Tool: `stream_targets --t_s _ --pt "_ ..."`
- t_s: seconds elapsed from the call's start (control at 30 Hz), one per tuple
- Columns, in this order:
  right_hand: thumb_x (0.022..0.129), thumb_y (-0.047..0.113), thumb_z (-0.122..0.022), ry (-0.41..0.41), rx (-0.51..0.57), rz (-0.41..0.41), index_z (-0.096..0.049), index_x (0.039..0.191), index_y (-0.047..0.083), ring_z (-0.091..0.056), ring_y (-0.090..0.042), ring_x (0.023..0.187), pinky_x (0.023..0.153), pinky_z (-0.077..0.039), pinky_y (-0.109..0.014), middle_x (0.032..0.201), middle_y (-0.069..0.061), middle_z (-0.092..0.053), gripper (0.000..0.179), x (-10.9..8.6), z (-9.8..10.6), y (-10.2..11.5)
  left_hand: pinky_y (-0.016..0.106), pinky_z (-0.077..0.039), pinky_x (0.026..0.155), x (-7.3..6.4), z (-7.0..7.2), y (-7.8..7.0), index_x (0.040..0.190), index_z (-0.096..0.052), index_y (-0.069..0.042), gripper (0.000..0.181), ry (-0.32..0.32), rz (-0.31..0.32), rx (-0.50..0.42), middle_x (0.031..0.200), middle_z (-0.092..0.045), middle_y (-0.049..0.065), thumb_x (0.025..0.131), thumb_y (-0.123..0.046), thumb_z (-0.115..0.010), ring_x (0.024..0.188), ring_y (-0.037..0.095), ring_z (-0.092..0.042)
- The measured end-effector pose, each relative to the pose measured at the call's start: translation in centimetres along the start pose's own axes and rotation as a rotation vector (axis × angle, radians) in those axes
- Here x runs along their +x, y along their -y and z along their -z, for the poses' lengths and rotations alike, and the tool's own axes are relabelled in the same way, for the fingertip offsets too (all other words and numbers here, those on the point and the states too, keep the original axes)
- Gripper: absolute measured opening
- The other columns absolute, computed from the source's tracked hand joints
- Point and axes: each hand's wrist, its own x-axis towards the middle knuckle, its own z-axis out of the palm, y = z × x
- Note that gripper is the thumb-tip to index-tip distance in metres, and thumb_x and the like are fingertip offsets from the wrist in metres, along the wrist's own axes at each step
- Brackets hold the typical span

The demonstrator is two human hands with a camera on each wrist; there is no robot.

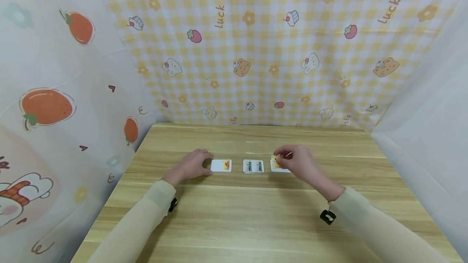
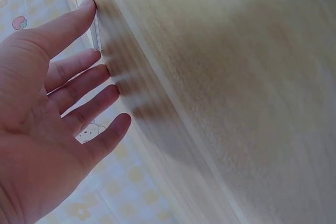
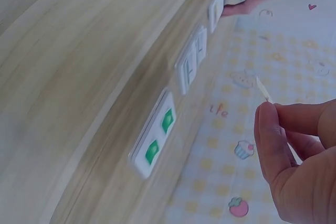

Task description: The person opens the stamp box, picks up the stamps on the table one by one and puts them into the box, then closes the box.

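Observation:
My left hand [image 1: 191, 163] lies at the left end of a white card stack [image 1: 217, 165] with an orange-yellow picture at its right side. Thumb and forefinger touch the stack's end; the fingers look fairly straight in the left wrist view. Between thumb and forefinger, my right hand [image 1: 297, 163] pinches a small card [image 3: 264, 88], seen nearly edge-on in the right wrist view. It is held above the right-hand card stack [image 3: 157, 140], whose top shows two green pictures. Midway between the hands sits a third stack, the middle cards [image 1: 253, 166], bearing two dark green pictures.
Faint see-through rectangular outlines [image 1: 256, 147] lie on the wooden table [image 1: 237, 214] behind the cards. A patterned yellow-check cloth [image 1: 248, 52] hangs along the table's back edge. White cloth stands at both sides.

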Motion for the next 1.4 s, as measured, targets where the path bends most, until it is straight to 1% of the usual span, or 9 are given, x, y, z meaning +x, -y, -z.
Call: stream_targets --t_s 0.17,0.37,0.5,0.63,0.87,0.97,1.1,1.27,1.4 --pt "0.089 0.001 -0.075 0.003 0.043 0.018 -0.075 0.1 0.008 -0.067 -0.017 0.072 0.059 -0.056 -0.03 0.083 -0.003 -0.068 0.013 0.9 -1.7 1.2 0.051 -0.042 0.103 -0.1 -0.2 0.2 0.132 -0.064 -0.01 0.058 0.014 -0.002 -0.005 0.133 -0.059 0.008 0.085 -0.039 -0.081 0.124 0.029 -0.052" --pt "0.088 -0.001 -0.074 0.005 0.076 0.024 -0.074 0.098 0.009 -0.065 -0.019 0.075 0.06 -0.057 -0.029 0.085 -0.004 -0.067 0.014 2.3 -3.4 2.8 0.051 -0.044 0.1 0.1 -0.1 0.2 0.132 -0.064 -0.01 0.058 0.0 -0.008 -0.007 0.131 -0.06 0.007 0.085 -0.037 -0.082 0.12 0.029 -0.053" --pt "0.088 -0.003 -0.072 0.022 0.098 0.015 -0.073 0.102 0.007 -0.065 -0.02 0.076 0.062 -0.057 -0.028 0.084 -0.005 -0.065 0.017 3.3 -4.2 3.6 0.05 -0.044 0.099 0.3 0.0 0.2 0.132 -0.065 -0.01 0.057 -0.004 -0.012 0.002 0.13 -0.06 0.006 0.084 -0.037 -0.083 0.12 0.028 -0.053" --pt "0.089 -0.001 -0.071 0.046 0.116 0.011 -0.074 0.106 0.005 -0.066 -0.02 0.076 0.063 -0.058 -0.03 0.083 -0.005 -0.065 0.018 4.4 -5.2 4.4 0.05 -0.044 0.101 0.3 0.1 0.2 0.132 -0.065 -0.01 0.058 -0.001 -0.013 0.011 0.13 -0.06 0.007 0.084 -0.037 -0.083 0.121 0.029 -0.053" --pt "0.092 0.002 -0.071 0.072 0.148 0.007 -0.075 0.099 0.01 -0.067 -0.018 0.073 0.061 -0.057 -0.03 0.082 -0.004 -0.066 0.012 6.3 -7.7 5.4 0.053 -0.042 0.103 0.3 0.4 0.1 0.133 -0.064 -0.009 0.058 0.015 -0.007 -0.005 0.135 -0.058 0.01 0.086 -0.037 -0.082 0.127 0.033 -0.051" --pt "0.092 0.004 -0.072 0.09 0.126 0.036 -0.075 0.096 0.009 -0.065 -0.016 0.069 0.06 -0.056 -0.029 0.08 -0.003 -0.067 0.007 7.1 -8.9 5.7 0.053 -0.042 0.103 0.3 0.3 0.1 0.133 -0.064 -0.009 0.058 0.014 -0.003 -0.006 0.135 -0.058 0.009 0.086 -0.037 -0.081 0.127 0.032 -0.051" --pt "0.089 0.007 -0.075 0.118 0.069 0.057 -0.076 0.093 0.008 -0.061 -0.014 0.069 0.06 -0.051 -0.027 0.079 0.001 -0.067 0.003 8.0 -10.3 6.1 0.051 -0.043 0.102 0.4 0.2 0.1 0.132 -0.065 -0.01 0.057 0.008 -0.007 -0.015 0.131 -0.06 0.007 0.085 -0.037 -0.082 0.123 0.03 -0.052" --pt "0.086 0.008 -0.079 0.151 0.041 0.051 -0.076 0.087 0.008 -0.061 -0.013 0.071 0.063 -0.05 -0.026 0.078 0.002 -0.068 0.004 9.1 -12.1 6.8 0.051 -0.044 0.1 0.4 0.1 0.2 0.131 -0.065 -0.009 0.057 0.007 -0.007 -0.031 0.128 -0.06 0.007 0.084 -0.036 -0.083 0.121 0.03 -0.053" --pt "0.084 0.009 -0.082 0.166 0.001 0.038 -0.075 0.084 0.012 -0.061 -0.012 0.069 0.061 -0.05 -0.025 0.076 0.004 -0.068 0.008 9.9 -13.5 7.0 0.051 -0.044 0.1 0.5 0.1 0.3 0.132 -0.065 -0.011 0.057 0.001 -0.011 -0.019 0.129 -0.06 0.006 0.084 -0.036 -0.083 0.121 0.029 -0.053"
